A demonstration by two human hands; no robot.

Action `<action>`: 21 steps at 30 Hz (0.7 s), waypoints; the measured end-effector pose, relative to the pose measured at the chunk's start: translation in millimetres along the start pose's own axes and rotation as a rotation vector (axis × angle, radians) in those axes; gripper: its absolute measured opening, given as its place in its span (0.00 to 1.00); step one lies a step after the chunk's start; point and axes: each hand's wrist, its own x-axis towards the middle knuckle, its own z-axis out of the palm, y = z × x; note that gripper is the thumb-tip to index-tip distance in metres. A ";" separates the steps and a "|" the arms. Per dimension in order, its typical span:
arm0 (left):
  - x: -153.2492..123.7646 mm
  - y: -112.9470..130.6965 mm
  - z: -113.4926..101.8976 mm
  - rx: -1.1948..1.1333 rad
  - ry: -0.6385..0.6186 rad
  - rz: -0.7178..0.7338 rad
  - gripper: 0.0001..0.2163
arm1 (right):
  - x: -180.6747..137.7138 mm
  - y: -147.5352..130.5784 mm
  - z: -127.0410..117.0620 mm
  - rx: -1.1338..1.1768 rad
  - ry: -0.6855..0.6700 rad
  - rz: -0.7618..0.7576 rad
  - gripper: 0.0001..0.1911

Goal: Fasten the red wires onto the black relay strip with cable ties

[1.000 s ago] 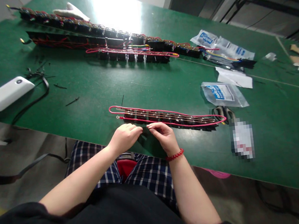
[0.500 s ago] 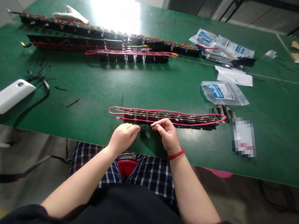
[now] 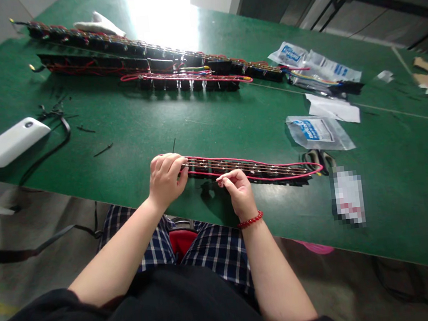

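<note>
A long black wiring strip (image 3: 251,169) lies near the table's front edge. Red wire (image 3: 287,165) loops lengthwise around its top, over thinner brown wires. My left hand (image 3: 166,179) is closed over the strip's left end, fingers on top and thumb on the near side, hiding that end of the red wire. At the near edge around mid-length, my right hand (image 3: 239,191) makes a pinch of thumb and forefinger; whatever is between them is too small to make out. A thin black cable tie end (image 3: 174,145) sticks up behind my left hand.
Several similar long black strips (image 3: 87,64) lie at the back. A white device (image 3: 14,142) with a cable sits at left, near loose cable ties (image 3: 103,150). On the right are scissors (image 3: 328,160), plastic bags (image 3: 319,132), paper (image 3: 333,107) and a blurred packet (image 3: 348,195).
My left hand has moved up and forward from beside the right fingertips onto the strip's left end and closed on it. My right hand keeps its pinch in nearly the same place.
</note>
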 end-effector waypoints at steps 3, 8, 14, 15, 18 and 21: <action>8.5 -9.1 8.0 0.013 -0.067 0.057 0.15 | -0.3 -1.9 0.6 -0.007 0.003 0.004 0.07; 8.3 -12.4 16.0 -0.008 -0.145 0.098 0.24 | -1.0 -3.7 1.6 -0.011 0.005 0.003 0.08; 8.2 -12.5 17.0 -0.054 -0.229 0.060 0.24 | -0.8 -4.0 2.0 -0.015 0.021 -0.003 0.08; 8.8 -12.5 17.1 -0.056 -0.245 0.057 0.23 | -0.6 -3.8 2.0 -0.017 0.026 -0.004 0.08; 10.5 -12.5 16.9 -0.061 -0.280 0.048 0.20 | -0.1 -3.3 2.1 -0.017 0.028 -0.010 0.08; 11.5 -12.7 16.1 -0.057 -0.289 0.044 0.19 | -0.3 -2.7 2.2 -0.032 0.019 -0.019 0.08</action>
